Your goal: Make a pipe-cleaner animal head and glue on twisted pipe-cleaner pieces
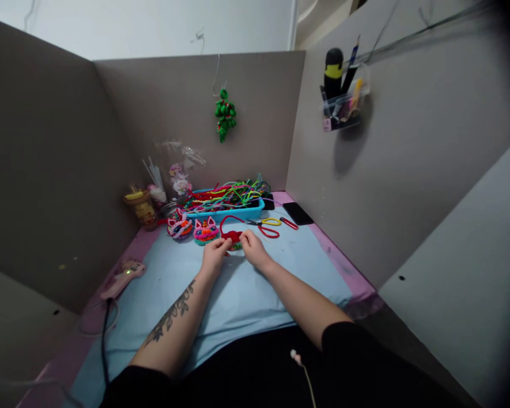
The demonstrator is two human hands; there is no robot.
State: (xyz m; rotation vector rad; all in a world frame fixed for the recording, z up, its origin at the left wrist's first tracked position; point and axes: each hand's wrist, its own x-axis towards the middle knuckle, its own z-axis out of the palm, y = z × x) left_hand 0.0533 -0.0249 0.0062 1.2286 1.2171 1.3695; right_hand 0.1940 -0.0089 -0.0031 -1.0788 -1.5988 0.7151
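Between my two hands is a small red fuzzy pipe-cleaner piece [232, 236] with some green along its lower edge. A red stem curves up from it and loops over toward the right. My left hand [215, 255] pinches its left side, and my right hand [255, 250] pinches its right side. Just left of it sits a colourful pipe-cleaner animal head [206, 232] with pink ears. A similar animal head [179, 228] lies farther left. Right of my hands are scissors [270, 228] with one yellow and one red handle loop.
Behind the heads stands a blue tray [227, 214] heaped with coloured pipe cleaners. A red pen-like tool [289, 223] and black phone [298, 213] lie right. At left are a pink glue gun [123, 279] with its cord and a yellow-brown cup [141, 208]. Grey partitions [259, 113] enclose the table.
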